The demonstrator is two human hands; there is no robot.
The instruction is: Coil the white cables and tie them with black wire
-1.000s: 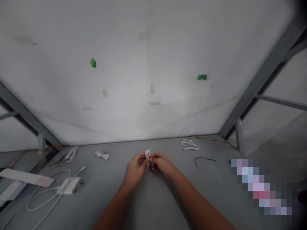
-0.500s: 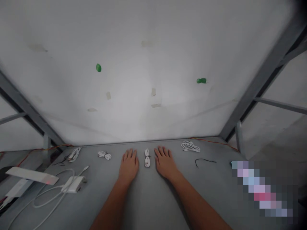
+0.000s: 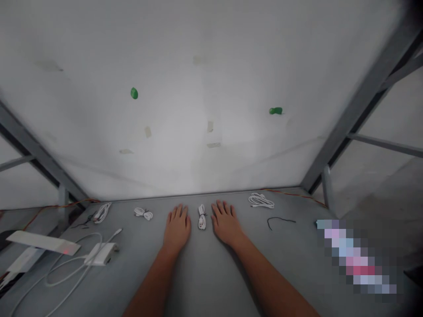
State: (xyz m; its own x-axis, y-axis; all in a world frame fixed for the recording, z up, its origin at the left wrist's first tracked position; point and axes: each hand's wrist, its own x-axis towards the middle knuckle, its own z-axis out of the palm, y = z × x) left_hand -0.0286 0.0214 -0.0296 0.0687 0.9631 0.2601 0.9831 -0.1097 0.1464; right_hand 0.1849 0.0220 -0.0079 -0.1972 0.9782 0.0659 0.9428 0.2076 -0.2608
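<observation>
My left hand [image 3: 177, 227] lies flat on the grey table [image 3: 211, 273], fingers stretched toward the wall and holding nothing. My right hand [image 3: 226, 223] rests palm down in the same way, also with nothing in it. Between the two hands lies a white cable bundle [image 3: 202, 217], bound at its middle with a black tie and apart from both. Left of my left hand is another tied white cable [image 3: 143, 214]. Beyond my right hand sit a loosely coiled white cable [image 3: 261, 200] and a loose black tie [image 3: 280, 220].
A further white cable coil [image 3: 102, 213] lies at the far left beside dark ties. Nearer are a white power adapter [image 3: 101, 254] with a looping cord and a white power strip [image 3: 42, 242] with a red light. A pixelated object [image 3: 357, 257] lies at right. Behind stands a white wall [image 3: 205, 97].
Both hands stay flat in the same places. The whole view has shifted very slightly; no object has moved on the table.
</observation>
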